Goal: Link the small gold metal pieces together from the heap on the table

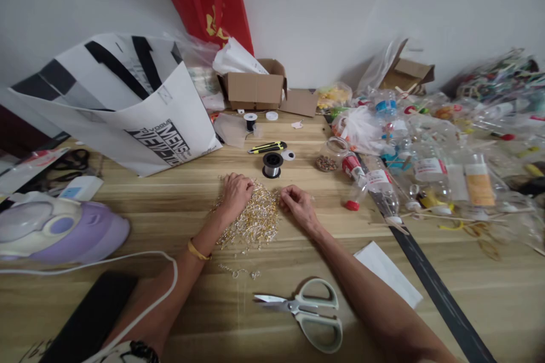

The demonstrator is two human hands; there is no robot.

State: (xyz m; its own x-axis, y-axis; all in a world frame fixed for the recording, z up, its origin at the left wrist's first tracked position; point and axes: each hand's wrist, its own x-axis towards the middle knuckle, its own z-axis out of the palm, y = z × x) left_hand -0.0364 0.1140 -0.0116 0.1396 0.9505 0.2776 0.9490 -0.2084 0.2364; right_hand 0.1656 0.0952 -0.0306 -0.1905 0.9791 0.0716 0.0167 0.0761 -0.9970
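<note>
A loose heap of small gold and silver metal pieces [259, 218] lies on the wooden table. My left hand [237, 195] rests over its upper left side with fingers curled inward; anything in them is hidden. At the right edge of the heap, my right hand [297, 205] has thumb and forefinger pressed together, and what they pinch is too small to name. A short silver chain [239, 272] lies below the heap. Nearer to me are scissors [298, 309] with pale handles, blades a little apart. Beyond my hands stands a spool of wire [272, 165].
A yellow-black utility knife [267, 147] and a jar of beads [327, 162] lie farther back. Plastic bottles [430, 170] and bags crowd the right side. On the left are a white shopping bag [170, 125], a purple appliance [85, 232] and its white cord [140, 254].
</note>
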